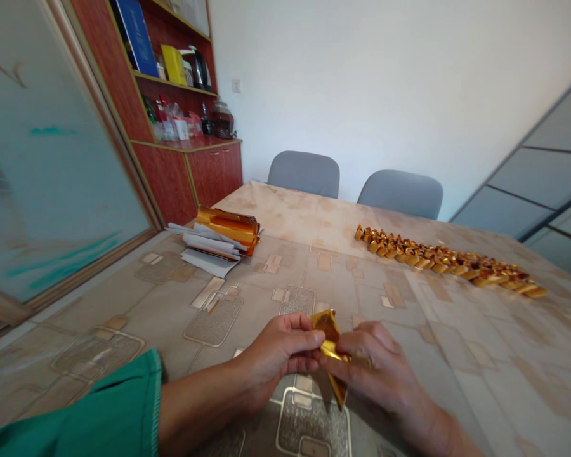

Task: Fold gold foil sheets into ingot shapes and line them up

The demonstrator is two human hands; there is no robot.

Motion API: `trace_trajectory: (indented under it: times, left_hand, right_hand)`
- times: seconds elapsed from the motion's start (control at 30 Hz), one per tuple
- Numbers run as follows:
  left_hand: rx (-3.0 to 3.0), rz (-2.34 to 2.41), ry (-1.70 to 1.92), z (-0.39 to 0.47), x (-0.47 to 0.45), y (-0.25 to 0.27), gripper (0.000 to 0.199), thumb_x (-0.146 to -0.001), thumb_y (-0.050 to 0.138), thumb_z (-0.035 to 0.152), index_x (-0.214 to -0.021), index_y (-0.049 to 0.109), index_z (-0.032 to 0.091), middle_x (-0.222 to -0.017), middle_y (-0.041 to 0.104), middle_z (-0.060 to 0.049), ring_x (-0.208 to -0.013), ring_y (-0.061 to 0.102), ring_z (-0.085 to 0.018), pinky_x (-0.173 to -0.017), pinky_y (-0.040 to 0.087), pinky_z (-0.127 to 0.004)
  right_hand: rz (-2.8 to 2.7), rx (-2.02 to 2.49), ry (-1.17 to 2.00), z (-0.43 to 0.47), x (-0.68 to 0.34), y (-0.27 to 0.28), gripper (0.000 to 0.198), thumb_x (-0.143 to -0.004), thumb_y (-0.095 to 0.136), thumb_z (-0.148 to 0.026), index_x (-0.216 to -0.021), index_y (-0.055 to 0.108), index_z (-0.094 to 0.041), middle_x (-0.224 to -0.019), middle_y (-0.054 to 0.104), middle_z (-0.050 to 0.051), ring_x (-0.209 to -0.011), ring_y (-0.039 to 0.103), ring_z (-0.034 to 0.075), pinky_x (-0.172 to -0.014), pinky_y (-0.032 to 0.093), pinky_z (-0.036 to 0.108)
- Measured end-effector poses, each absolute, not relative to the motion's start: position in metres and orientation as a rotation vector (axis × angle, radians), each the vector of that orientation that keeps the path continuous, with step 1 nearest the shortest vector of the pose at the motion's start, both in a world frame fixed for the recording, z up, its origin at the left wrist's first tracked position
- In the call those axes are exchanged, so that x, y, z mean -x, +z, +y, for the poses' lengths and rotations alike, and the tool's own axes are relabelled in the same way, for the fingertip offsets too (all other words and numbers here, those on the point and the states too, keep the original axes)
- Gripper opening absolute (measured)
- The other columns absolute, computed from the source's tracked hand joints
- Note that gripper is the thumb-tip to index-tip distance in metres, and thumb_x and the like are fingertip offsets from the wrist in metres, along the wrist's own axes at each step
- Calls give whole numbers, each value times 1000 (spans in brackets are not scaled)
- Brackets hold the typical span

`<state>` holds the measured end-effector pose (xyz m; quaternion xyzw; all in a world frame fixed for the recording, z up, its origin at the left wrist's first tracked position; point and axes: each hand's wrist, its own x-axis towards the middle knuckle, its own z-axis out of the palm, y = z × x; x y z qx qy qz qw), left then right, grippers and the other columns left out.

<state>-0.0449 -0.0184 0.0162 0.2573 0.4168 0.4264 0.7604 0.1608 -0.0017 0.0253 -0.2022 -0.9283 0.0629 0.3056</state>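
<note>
A folded piece of shiny gold foil paper (327, 325) is held just above the patterned tablecloth, with pointed ends sticking out at top and bottom. My left hand (278, 349) pinches its left side between thumb and fingers. On the right side, my right hand (383, 365) is closed on the same piece, its fingers bent over the middle and hiding part of the folds. Both hands nearly meet at the foil's centre.
A stack of gold and grey-white paper sheets (214, 244) lies at the left. Rows of folded gold pieces (438, 257) run along the right. Beyond the tablecloth-covered table (299, 219) are two grey chairs (304, 172) and a red-brown cabinet (214, 168); a glass door (52, 165) stands left.
</note>
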Motion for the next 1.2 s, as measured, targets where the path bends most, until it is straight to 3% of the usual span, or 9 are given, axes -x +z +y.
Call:
trace_trajectory:
  times: [0.13, 0.3, 0.43, 0.63, 0.93, 1.2]
  left_hand:
    - [-659, 936, 974, -18, 43, 14, 41, -60, 89, 35, -73, 56, 15, -63, 65, 1, -53, 57, -8, -56, 45, -21]
    - [-763, 958, 1029, -19, 39, 13, 41, -61, 88, 39, -69, 56, 15, -60, 65, 0, -52, 56, -8, -54, 41, -19]
    - [-749, 966, 1042, -21, 38, 15, 43, -61, 89, 42, -69, 56, 15, -61, 66, 0, -55, 58, -9, -57, 43, -20]
    - [-778, 921, 1044, -21, 36, 14, 46, -57, 91, 44, -68, 58, 14, -61, 66, 0, -56, 57, -9, -56, 40, -19]
    - [-836, 973, 980, -23, 35, 10, 44, -61, 88, 48, -74, 66, 12, -66, 69, -3, -63, 62, -11, -62, 47, -21]
    - [-761, 993, 1036, -22, 35, 11, 43, -60, 89, 46, -70, 65, 13, -64, 69, -1, -60, 62, -9, -60, 48, -18]
  right_hand:
    - [-2417, 455, 179, -2, -159, 25, 29, -96, 61, -16, -122, 66, -29, -91, 74, 2, -80, 59, 20, -73, 42, 36]
    - [-2131, 739, 719, -5, -150, 17, 10, -97, 61, -32, -99, 70, -29, -79, 65, 1, -74, 57, 20, -69, 40, 36]
    - [-1813, 941, 940, -5, -146, 6, 19, -90, 67, -38, -77, 66, -24, -76, 58, 1, -72, 54, 19, -65, 39, 33]
    - [-1682, 996, 1071, 0, -146, 3, 23, -84, 72, -35, -67, 61, -23, -74, 56, 0, -72, 53, 19, -65, 39, 32]
    - [-1654, 1060, 1149, -1, -149, 6, 18, -79, 76, -34, -68, 69, -22, -81, 56, 2, -74, 53, 18, -63, 40, 31]
    - [-1634, 996, 1190, -8, -144, 9, 27, -90, 66, -39, -70, 68, -22, -83, 57, 2, -80, 54, 19, -69, 42, 33]
